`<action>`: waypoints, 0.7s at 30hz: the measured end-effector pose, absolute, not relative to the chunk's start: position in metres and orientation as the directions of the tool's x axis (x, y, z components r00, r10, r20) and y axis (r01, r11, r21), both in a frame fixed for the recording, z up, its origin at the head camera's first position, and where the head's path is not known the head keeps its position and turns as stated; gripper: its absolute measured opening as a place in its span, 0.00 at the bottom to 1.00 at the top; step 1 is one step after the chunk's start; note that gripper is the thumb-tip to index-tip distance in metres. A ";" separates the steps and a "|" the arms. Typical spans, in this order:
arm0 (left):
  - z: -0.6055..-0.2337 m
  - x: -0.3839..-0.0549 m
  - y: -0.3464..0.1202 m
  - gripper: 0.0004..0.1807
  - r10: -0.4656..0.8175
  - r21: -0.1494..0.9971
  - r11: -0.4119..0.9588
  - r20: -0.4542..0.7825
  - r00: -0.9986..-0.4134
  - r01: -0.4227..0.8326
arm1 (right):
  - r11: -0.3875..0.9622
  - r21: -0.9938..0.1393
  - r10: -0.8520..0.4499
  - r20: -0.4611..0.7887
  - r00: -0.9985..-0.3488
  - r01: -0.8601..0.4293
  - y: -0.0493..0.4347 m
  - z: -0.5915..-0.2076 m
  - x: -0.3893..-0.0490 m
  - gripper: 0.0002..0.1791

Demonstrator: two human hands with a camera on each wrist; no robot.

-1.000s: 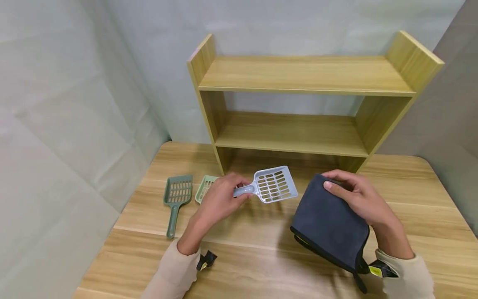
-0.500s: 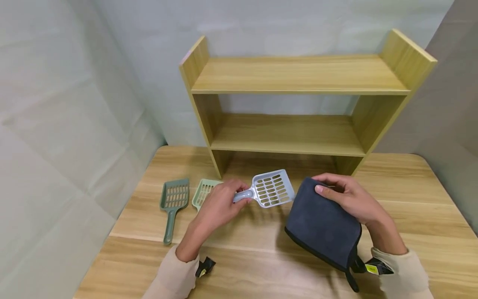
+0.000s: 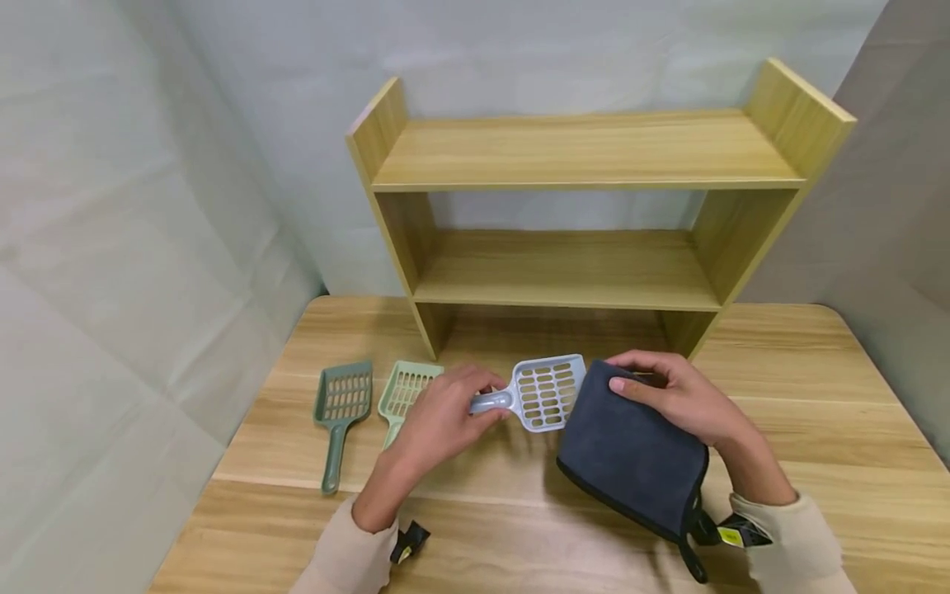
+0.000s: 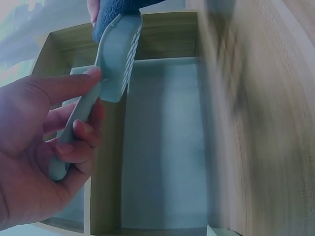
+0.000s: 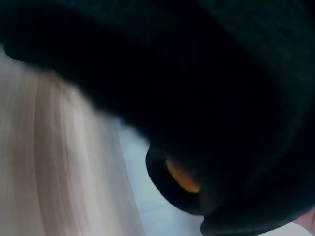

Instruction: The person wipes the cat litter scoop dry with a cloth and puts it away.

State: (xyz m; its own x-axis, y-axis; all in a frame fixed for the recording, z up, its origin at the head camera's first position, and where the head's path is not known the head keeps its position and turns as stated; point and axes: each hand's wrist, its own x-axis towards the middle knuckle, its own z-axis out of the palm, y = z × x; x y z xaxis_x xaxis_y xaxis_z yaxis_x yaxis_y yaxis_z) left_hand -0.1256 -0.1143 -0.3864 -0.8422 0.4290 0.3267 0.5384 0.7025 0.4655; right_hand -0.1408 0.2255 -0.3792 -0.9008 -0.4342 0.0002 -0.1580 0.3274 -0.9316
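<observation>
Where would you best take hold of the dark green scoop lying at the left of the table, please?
Probably by its handle, coming from above at the near end. The dark green scoop lies flat on the table, handle toward the person, clear of the light green scoop beside it.

a: how many slotted scoops do you count?
b: three. one dark green scoop [image 3: 342, 412], one pale green scoop [image 3: 404, 393], and one grey-blue scoop [image 3: 538, 393].
a: cloths?
b: one dark blue cloth [image 3: 631, 454].
a: furniture?
b: one wooden shelf unit [image 3: 586, 214] with two boards, on one wooden table [image 3: 816, 429].
a: and hands?
b: two, a left hand [image 3: 438, 417] and a right hand [image 3: 679, 396].
</observation>
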 end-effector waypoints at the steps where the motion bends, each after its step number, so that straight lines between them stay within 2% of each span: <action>1: -0.386 -0.125 -0.114 0.16 0.431 0.465 0.700 0.330 -0.840 0.542 | 0.346 -0.922 -0.427 0.010 -0.904 -0.173 0.225 -0.380 -0.141 0.17; 10: -0.389 -0.121 -0.110 0.17 0.462 0.429 0.673 0.392 -0.796 0.602 | 0.468 -0.841 -0.375 0.086 -0.923 -0.269 0.219 -0.389 -0.143 0.14; 16: -0.394 -0.119 -0.104 0.18 0.476 0.373 0.681 0.428 -0.769 0.630 | 0.540 -0.791 -0.325 0.119 -0.938 -0.288 0.213 -0.392 -0.140 0.14; 21: -0.398 -0.119 -0.099 0.18 0.474 0.355 0.690 0.438 -0.764 0.631 | 0.603 -0.726 -0.300 0.179 -0.937 -0.331 0.206 -0.391 -0.136 0.14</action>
